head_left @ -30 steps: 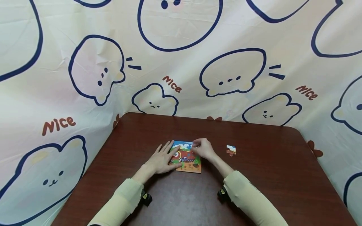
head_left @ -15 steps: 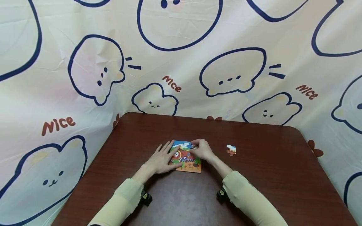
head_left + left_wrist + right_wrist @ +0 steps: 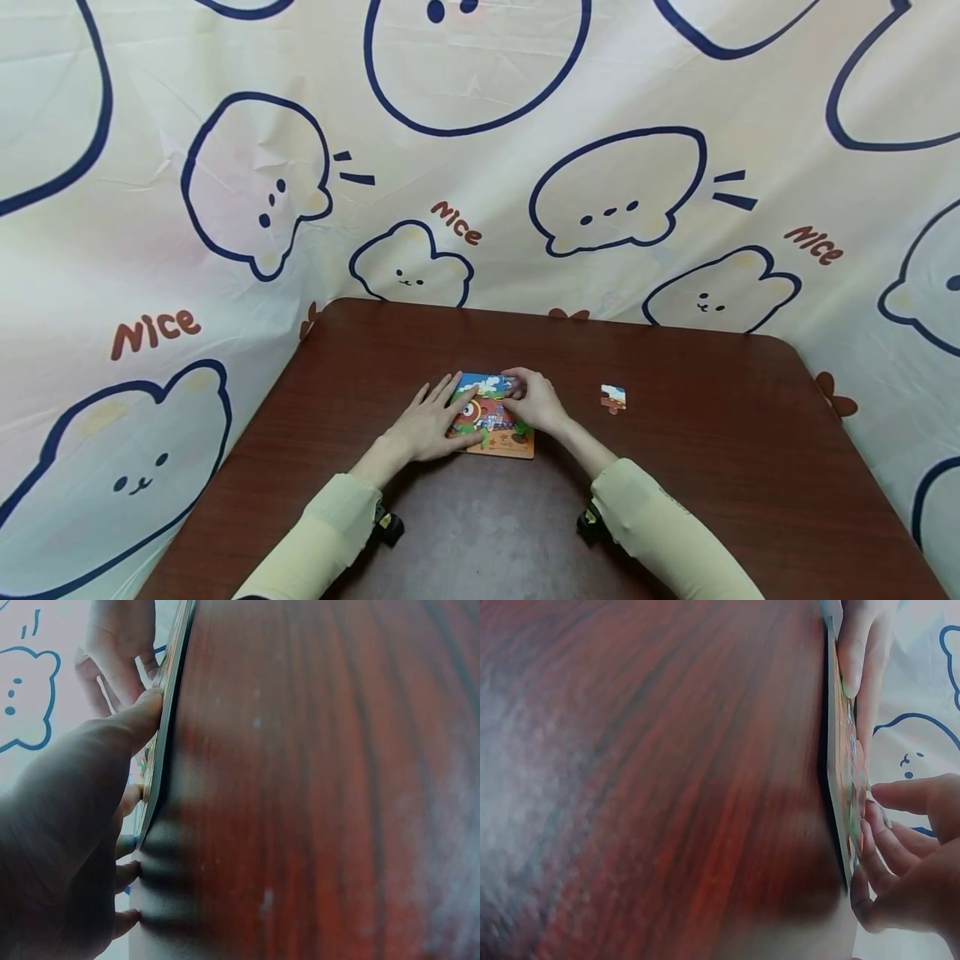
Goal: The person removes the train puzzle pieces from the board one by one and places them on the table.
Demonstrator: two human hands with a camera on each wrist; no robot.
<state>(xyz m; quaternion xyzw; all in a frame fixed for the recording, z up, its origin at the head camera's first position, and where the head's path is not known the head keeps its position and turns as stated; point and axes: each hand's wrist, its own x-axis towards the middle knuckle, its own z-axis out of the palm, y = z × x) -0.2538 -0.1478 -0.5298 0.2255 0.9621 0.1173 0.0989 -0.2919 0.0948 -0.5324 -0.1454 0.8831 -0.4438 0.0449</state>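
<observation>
A colourful jigsaw puzzle board (image 3: 501,446) with a red cartoon picture lies flat on the brown table. My left hand (image 3: 429,423) rests on its left side with fingers spread, and in the left wrist view the thumb (image 3: 142,716) presses near the board's edge. Over the upper right part of the board, my right hand (image 3: 538,402) pinches a puzzle piece (image 3: 871,793) between thumb and curled fingers. Most of that piece is hidden by the fingers. To the right of the board, apart from both hands, lies a loose puzzle piece (image 3: 612,397).
The brown table (image 3: 697,467) extends around the board on all sides. A pale curtain (image 3: 495,175) with bear drawings hangs behind and beside it. Each wrist carries a small dark camera.
My right hand has shifted slightly left over the board's upper right part, its fingers still pinching the piece. The left hand and the loose piece have stayed put.
</observation>
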